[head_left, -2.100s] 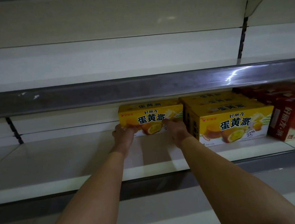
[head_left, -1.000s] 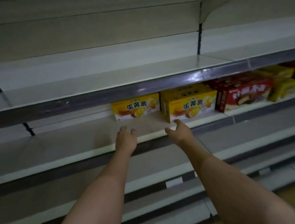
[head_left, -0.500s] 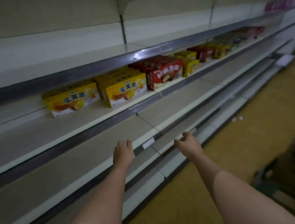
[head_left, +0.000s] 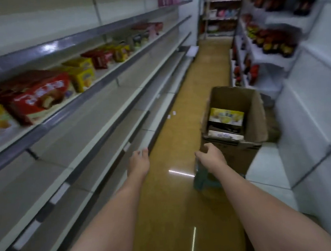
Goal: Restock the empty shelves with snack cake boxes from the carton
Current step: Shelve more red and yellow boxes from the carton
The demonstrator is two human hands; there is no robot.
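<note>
Both hands empty over the open aisle floor [head_left: 165, 184].
Left hand [head_left: 139, 163] and right hand [head_left: 210, 158] relaxed; carton [head_left: 257, 118] shows one yellow box [head_left: 226, 115].

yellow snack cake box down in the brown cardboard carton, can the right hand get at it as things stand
Probably yes. The brown cardboard carton is open at the top, nothing covers the yellow snack cake box, and the empty right hand is at its near edge. It sits deep, so a reach down is needed.
</note>
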